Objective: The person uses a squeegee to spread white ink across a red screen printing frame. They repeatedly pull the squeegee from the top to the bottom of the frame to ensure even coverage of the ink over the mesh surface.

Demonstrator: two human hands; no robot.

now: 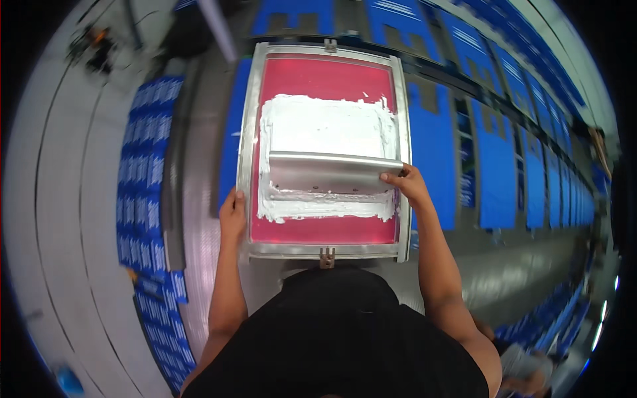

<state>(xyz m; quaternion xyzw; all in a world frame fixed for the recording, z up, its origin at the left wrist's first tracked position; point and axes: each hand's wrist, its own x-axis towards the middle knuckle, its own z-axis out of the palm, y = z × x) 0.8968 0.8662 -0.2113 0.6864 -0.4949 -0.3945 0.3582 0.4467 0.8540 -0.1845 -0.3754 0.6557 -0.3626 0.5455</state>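
Observation:
A screen printing frame (244, 152) with silver metal sides and a pink-red mesh (325, 77) is in front of me. Thick white ink (318, 119) covers the middle of the mesh, with ragged, heaped edges. Across the ink lies a wide metal squeegee (325, 174), its lower edge against a ridge of ink. My right hand (409, 182) is closed on the squeegee's right end, thumb on top. At the frame's lower left side, my left hand (232, 205) grips the metal edge, its fingers partly hidden.
Small metal clips (327, 257) sit at the middle of the frame's near and far sides. Several flat blue printed pieces (432, 152) lie in rows to the right and beyond. Blue printed stacks (142, 179) stand at left, beside a pale floor (73, 219). Another person (524, 371) is partly visible at lower right.

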